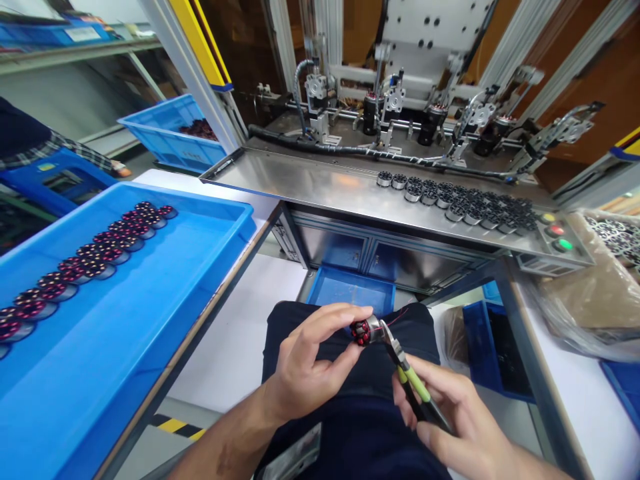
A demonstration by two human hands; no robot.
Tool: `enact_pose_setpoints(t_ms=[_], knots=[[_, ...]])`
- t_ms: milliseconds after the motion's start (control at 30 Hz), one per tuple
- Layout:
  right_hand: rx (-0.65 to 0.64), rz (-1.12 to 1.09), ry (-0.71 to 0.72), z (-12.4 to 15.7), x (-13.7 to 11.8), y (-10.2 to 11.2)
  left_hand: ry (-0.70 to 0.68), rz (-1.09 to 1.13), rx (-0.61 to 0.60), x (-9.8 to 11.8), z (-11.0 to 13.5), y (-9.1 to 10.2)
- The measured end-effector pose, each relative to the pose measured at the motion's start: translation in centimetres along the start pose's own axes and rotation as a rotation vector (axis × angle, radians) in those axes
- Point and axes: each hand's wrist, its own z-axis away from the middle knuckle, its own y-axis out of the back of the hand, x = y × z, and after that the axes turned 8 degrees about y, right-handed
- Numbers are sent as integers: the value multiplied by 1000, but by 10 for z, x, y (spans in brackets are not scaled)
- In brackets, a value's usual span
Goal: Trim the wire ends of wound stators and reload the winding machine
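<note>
- A small wound coil core (pixel 364 331) is held above the lap by the left hand (pixel 310 363), with its red-and-black windings turned toward the left and its silvery rim toward the right.
- The core is pinched between thumb and the fingers of that hand.
- Pliers with green-and-black handles (pixel 417 387) are gripped by the right hand (pixel 460 413), its fingers being wrapped around the handles.
- The plier tips are brought close to the silvery side of the core, where a thin reddish wire (pixel 400 315) is seen trailing off to the upper right; whether the wire is caught between the tips cannot be told for certain at this size.
- At the left, a blue tray (pixel 200 267) is occupied along its far left part by a slanting band of wound cores (pixel 100 257).
- Ahead, a metal tabletop (pixel 310 180) is covered toward its right end by closely grouped black-and-silver cores (pixel 465 200), beside which yellow, red and green buttons (pixel 555 230) are mounted.
- Behind that tabletop, a machine (pixel 320 87) is fitted with several clamping units.
- Below it, a shallow blue bin (pixel 353 290) is placed.
- At the far left, a co-worker (pixel 25 133) is partly seen.
</note>
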Motion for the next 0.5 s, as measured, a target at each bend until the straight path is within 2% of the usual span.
enact_pose_setpoints(t_ms=[233,400,500], knots=[[2,2,28,0,2,-2,-2,-7,4,0,0,0],[35,196,82,-1,5,0,3,-29,5,-1,0,0],[66,168,34,0,9,5,25,-20,36,-2,2,-2]])
